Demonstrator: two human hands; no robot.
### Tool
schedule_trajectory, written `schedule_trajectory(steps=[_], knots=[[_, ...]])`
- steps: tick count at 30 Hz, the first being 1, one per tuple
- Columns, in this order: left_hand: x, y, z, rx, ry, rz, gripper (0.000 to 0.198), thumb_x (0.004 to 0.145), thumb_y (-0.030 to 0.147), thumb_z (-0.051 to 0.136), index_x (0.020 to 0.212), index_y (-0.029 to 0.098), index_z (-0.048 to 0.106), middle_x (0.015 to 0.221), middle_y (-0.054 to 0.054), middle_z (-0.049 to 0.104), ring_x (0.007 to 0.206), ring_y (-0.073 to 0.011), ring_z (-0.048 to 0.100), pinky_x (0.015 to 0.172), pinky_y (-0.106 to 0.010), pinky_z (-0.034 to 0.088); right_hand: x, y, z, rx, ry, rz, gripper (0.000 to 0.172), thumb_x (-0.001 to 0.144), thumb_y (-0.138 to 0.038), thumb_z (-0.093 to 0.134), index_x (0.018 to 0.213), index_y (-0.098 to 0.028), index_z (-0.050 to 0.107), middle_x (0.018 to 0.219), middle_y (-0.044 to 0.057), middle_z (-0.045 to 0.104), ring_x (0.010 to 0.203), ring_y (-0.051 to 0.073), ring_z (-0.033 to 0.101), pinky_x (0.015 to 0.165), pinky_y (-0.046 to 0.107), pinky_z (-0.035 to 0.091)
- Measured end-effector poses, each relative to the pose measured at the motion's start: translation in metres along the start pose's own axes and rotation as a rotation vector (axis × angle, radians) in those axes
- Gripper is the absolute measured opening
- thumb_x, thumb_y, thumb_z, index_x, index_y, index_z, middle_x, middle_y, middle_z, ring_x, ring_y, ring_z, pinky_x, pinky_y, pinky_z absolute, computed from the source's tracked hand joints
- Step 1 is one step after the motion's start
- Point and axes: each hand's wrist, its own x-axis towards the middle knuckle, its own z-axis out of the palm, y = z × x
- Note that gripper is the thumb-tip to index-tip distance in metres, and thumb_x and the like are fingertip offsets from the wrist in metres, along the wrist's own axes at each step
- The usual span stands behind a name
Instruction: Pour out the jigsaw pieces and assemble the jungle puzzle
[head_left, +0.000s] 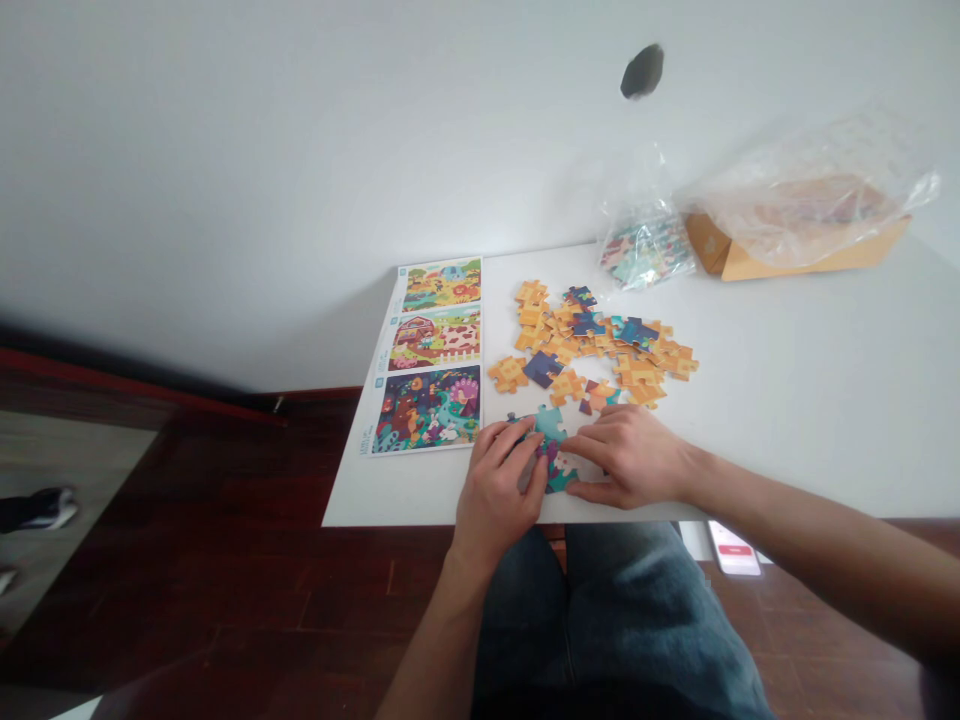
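Head view: a small cluster of teal and purple jigsaw pieces (556,468) is held between both hands on a white table (787,420), close to its near edge. The left hand (499,490) is curved over the cluster from the left, while the right hand (630,458) is laid against it from the right, its fingers slightly spread; whether any piece is pinched cannot be told. Loose orange and navy pieces (592,340) are heaped just beyond the hands, and a printed sheet of three puzzle pictures (427,355) is laid to their left. A clear plastic bag of pieces (645,250) and a tan cardboard box (795,245) partly covered by plastic are placed near the far edge.
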Motion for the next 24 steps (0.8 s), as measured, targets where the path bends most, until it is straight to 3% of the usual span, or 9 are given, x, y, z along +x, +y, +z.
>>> schedule_trajectory(steps=[7, 10, 13, 16, 19, 24], knots=[[0.001, -0.002, 0.002, 0.005, 0.013, 0.005, 0.024, 0.091, 0.021, 0.062, 0.114, 0.021, 0.070, 0.125, -0.010, 0.068, 0.114, -0.0278, 0.058, 0.102, -0.050, 0.051, 0.000, 0.001, -0.001, 0.024, 0.000, 0.006, 0.037, 0.092, -0.050, 0.057, 0.105, -0.016, 0.068, 0.074, 0.006, 0.069, 0.063, 0.017, 0.060, 0.064, 0.031, 0.033], [0.001, 0.000, -0.001, 0.002, -0.016, -0.008, 0.034, 0.091, 0.022, 0.062, 0.125, 0.021, 0.065, 0.128, -0.011, 0.066, 0.118, -0.0289, 0.056, 0.105, -0.051, 0.048, 0.000, 0.003, -0.003, 0.120, 0.051, 0.072, 0.037, 0.088, -0.050, 0.062, 0.104, -0.017, 0.068, 0.075, 0.005, 0.069, 0.065, 0.018, 0.060, 0.064, 0.030, 0.036], [0.000, 0.003, -0.006, 0.001, -0.069, -0.008, 0.048, 0.090, 0.023, 0.062, 0.137, 0.020, 0.057, 0.132, -0.012, 0.062, 0.122, -0.0302, 0.053, 0.108, -0.052, 0.045, -0.002, 0.007, -0.008, 0.233, 0.174, 0.207, 0.026, 0.090, -0.034, 0.056, 0.105, -0.016, 0.066, 0.077, 0.005, 0.068, 0.067, 0.018, 0.060, 0.065, 0.029, 0.040], [0.001, 0.004, -0.010, 0.028, -0.124, 0.020, 0.039, 0.089, 0.025, 0.063, 0.129, 0.025, 0.065, 0.136, -0.010, 0.059, 0.123, -0.0308, 0.050, 0.108, -0.053, 0.043, -0.002, 0.012, -0.012, 0.317, 0.225, 0.255, 0.025, 0.088, -0.019, 0.048, 0.108, -0.015, 0.064, 0.089, 0.008, 0.069, 0.074, 0.018, 0.061, 0.068, 0.029, 0.043], [0.003, 0.002, -0.010, 0.049, -0.142, 0.050, 0.030, 0.090, 0.024, 0.063, 0.118, 0.029, 0.072, 0.138, -0.007, 0.058, 0.124, -0.0306, 0.049, 0.107, -0.053, 0.043, 0.000, 0.017, -0.011, 0.282, 0.191, 0.242, 0.025, 0.088, -0.017, 0.048, 0.108, -0.014, 0.063, 0.095, 0.009, 0.069, 0.078, 0.019, 0.061, 0.072, 0.031, 0.043], [0.000, 0.002, -0.008, 0.048, -0.156, 0.065, 0.031, 0.090, 0.022, 0.063, 0.118, 0.031, 0.072, 0.140, -0.006, 0.057, 0.124, -0.0303, 0.049, 0.106, -0.053, 0.042, 0.003, 0.028, -0.006, 0.059, 0.083, 0.282, 0.027, 0.092, -0.016, 0.046, 0.110, -0.015, 0.067, 0.092, 0.010, 0.067, 0.084, 0.021, 0.062, 0.079, 0.036, 0.038]])
